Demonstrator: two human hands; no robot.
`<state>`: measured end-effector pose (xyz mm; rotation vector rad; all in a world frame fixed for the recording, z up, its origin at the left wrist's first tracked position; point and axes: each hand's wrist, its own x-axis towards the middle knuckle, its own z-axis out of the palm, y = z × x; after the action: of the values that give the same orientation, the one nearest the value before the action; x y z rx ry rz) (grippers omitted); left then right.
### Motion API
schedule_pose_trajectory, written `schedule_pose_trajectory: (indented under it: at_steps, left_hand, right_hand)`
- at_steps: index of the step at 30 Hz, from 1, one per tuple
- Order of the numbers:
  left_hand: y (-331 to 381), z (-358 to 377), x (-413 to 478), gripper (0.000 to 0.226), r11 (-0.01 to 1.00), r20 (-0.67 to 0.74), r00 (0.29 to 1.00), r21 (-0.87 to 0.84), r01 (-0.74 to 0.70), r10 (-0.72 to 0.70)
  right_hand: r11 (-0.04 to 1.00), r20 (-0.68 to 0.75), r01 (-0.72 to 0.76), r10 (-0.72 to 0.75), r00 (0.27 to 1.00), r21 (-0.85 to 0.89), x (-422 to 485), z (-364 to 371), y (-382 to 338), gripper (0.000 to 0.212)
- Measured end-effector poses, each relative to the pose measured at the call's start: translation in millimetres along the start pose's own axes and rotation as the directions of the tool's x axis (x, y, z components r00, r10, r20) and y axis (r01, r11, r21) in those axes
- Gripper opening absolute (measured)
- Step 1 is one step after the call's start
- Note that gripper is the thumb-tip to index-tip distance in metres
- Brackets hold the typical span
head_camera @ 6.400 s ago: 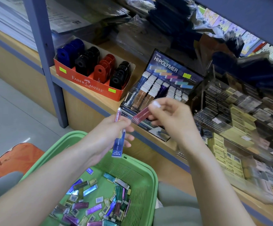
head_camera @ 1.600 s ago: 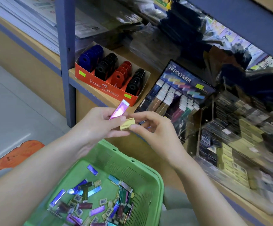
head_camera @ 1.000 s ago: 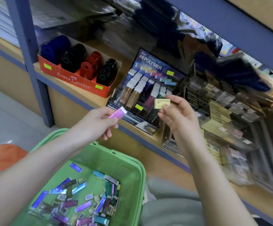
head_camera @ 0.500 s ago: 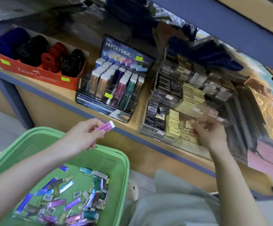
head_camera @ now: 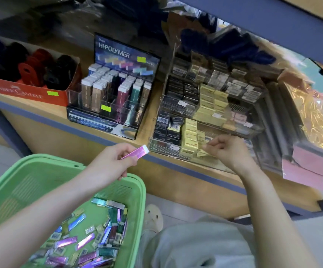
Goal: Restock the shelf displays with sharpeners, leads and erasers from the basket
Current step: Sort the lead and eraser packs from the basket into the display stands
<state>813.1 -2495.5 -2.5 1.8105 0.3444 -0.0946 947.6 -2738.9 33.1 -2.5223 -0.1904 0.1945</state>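
L hand (head_camera: 110, 164): thumb + index pinch pink stick (head_camera: 135, 154) near its low end; other fingers curled under.
Pink stick: in air over basket's far rim, just below shelf (head_camera: 147, 122) edge; long axis 8-to-2 o'clock, white cap twd 2.
R hand (head_camera: 229, 149): at 3 o'clock of L hand, fingers curled, tips narrow; looks to pinch yellow box (head_camera: 204, 152), blur, not sure.
Yellow box: in rack's front tray, just beside yellow stack (head_camera: 190, 136).
Rack (head_camera: 164, 149): clear, tiered, black + yellow boxes.
Stand (head_camera: 102, 124): 9 o'clock of rack, sticks upright in rows.
Basket (head_camera: 140, 192): green, 6 o'clock of L hand, loose sticks + sm boxes inside.
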Motion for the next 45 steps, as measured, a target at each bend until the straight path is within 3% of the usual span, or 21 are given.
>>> schedule_pose_trajectory:
  at_steps: [9,14,18,21,22,24,27,31,36,40,45]
  left_hand:
    - [10,14,-4,0.014,0.998,0.019,0.999,-0.048,0.043,-0.042]
    - [11,12,-3,0.017,0.999,0.009,1.000,-0.039,0.023,-0.023]
    - [13,13,-6,0.018,0.997,0.007,1.000,-0.075,-0.017,0.018]
    - [17,13,-8,0.013,0.993,-0.023,0.999,-0.114,-0.033,0.031]
    - [17,12,-9,0.011,0.991,-0.042,0.998,-0.126,-0.040,0.035]
    - [20,8,-12,0.010,0.989,-0.089,0.994,-0.127,-0.071,0.060]
    - [24,-1,-17,0.010,0.982,-0.165,0.979,-0.127,-0.143,0.121]
    - [27,-19,-21,0.016,0.963,-0.275,0.938,-0.104,-0.247,0.211]
    - [26,-49,-15,0.012,0.913,-0.338,0.853,0.240,-0.329,0.397]
    - [31,-75,4,0.017,0.812,-0.293,0.804,0.466,-0.352,0.517]
    - [34,-97,34,0.032,0.655,-0.193,0.771,0.670,-0.349,0.607]
  right_hand:
    - [0.994,0.031,0.016,-0.013,0.999,-0.107,3,-4,6,0.024]
    - [0.992,0.013,0.023,-0.021,1.000,-0.120,-1,1,7,0.016]
    - [0.940,-0.181,0.083,-0.149,0.972,-0.331,-13,4,-9,0.026]
    - [0.954,-0.299,0.260,-0.295,0.907,-0.152,-28,8,-36,0.026]
    - [0.950,-0.256,0.313,-0.309,0.916,-0.026,-33,11,-45,0.025]
    - [0.922,-0.038,0.322,-0.322,0.946,0.213,-44,20,-64,0.019]
    - [0.901,0.248,0.322,-0.396,0.884,0.290,-50,40,-82,0.004]
    - [0.836,0.303,0.308,-0.471,0.828,0.455,-53,59,-106,0.007]
    - [0.721,0.091,0.304,-0.453,0.887,0.622,-47,67,-128,0.007]
    - [0.765,-0.200,0.420,-0.370,0.907,0.489,-22,67,-135,0.008]
    - [0.814,-0.321,0.499,-0.407,0.855,0.298,9,76,-152,0.009]
